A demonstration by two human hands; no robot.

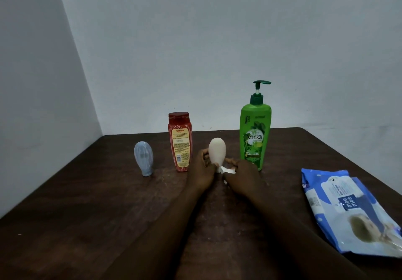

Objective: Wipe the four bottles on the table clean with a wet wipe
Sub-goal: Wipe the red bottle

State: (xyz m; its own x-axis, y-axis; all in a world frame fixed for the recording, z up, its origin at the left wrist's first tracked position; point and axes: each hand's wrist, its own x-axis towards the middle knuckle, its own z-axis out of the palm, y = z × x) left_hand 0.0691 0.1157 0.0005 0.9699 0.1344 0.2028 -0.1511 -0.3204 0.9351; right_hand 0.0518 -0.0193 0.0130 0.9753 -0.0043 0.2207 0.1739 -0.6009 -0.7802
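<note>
Tabletop (87, 214) — red bottle (180, 142), green bottle (255, 136) flank cream bottle (217, 149).

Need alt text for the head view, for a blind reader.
The left hand holds the cream bottle by its narrow base on the table while the right hand holds a wipe against it. A blue bottle and a red bottle stand left of it, green pump bottle right, wipes pack far right.

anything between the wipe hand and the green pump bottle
Nothing visible. The right hand, holding the wet wipe, is just left of the green pump bottle; the cream bottle stands on the hand's other side.
</note>
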